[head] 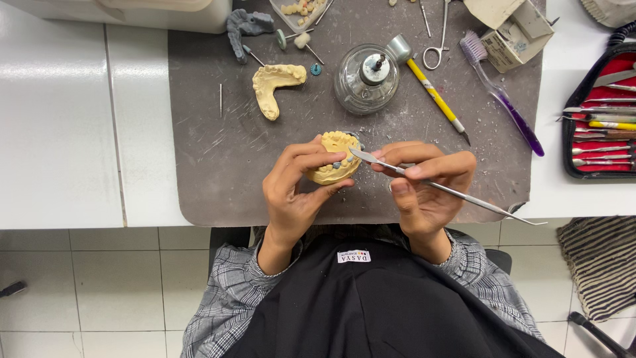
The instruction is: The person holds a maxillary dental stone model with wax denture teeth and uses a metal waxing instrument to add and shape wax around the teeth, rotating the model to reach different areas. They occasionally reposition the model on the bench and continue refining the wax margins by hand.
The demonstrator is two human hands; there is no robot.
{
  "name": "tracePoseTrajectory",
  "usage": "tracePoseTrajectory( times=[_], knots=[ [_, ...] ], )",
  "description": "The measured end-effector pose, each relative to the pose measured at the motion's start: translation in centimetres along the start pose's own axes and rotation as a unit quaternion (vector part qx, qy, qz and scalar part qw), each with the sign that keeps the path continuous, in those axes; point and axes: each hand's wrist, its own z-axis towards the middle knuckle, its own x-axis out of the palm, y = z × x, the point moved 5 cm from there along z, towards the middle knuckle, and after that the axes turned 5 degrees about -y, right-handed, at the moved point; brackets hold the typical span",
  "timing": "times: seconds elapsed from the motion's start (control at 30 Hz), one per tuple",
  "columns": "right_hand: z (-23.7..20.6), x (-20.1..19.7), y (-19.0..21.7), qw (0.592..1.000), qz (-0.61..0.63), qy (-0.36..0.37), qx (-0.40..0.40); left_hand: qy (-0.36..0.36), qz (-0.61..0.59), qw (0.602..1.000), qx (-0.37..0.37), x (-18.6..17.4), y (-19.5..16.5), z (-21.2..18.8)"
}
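Note:
My left hand (291, 192) grips a yellow plaster jaw model (334, 159) with grey wax teeth, held above the grey mat (218, 172). My right hand (427, 182) pinches a long thin metal carving tool (457, 193) like a pen. Its flat tip rests against the grey teeth on the model. A second yellow jaw model (275, 86) lies on the mat farther back.
A glass spirit lamp (366, 78) stands behind the hands. Near it lie a yellow-handled tool (434, 96), a purple toothbrush (507, 99), scissors (437, 40) and a small box (517, 33). A red-lined instrument case (599, 116) sits at the right. A grey wax lump (242, 30) lies at the back.

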Motion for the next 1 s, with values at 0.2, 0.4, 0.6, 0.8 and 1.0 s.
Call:
tracePoseTrajectory(
  times=[0.2,0.4,0.6,0.8,1.0],
  knots=[
    [-0.3,0.8,0.0,1.000,0.013,0.012,-0.015,-0.005,0.007,1.000,0.002,0.0,-0.1,0.0],
    [-0.4,1.1,0.0,0.999,0.001,0.023,-0.032,-0.002,0.010,1.000,0.003,0.0,-0.1,-0.1],
    [-0.5,1.3,0.6,0.995,-0.048,0.044,-0.072,-0.022,0.068,0.996,0.048,0.1,-0.6,-0.1],
    [-0.5,1.9,0.8,0.990,-0.079,0.068,-0.094,-0.054,0.129,0.987,0.079,0.4,-0.9,-0.4],
    [-0.2,2.5,1.2,0.984,-0.103,0.074,-0.128,-0.067,0.149,0.982,0.099,0.3,-1.1,-0.4]
  ],
)
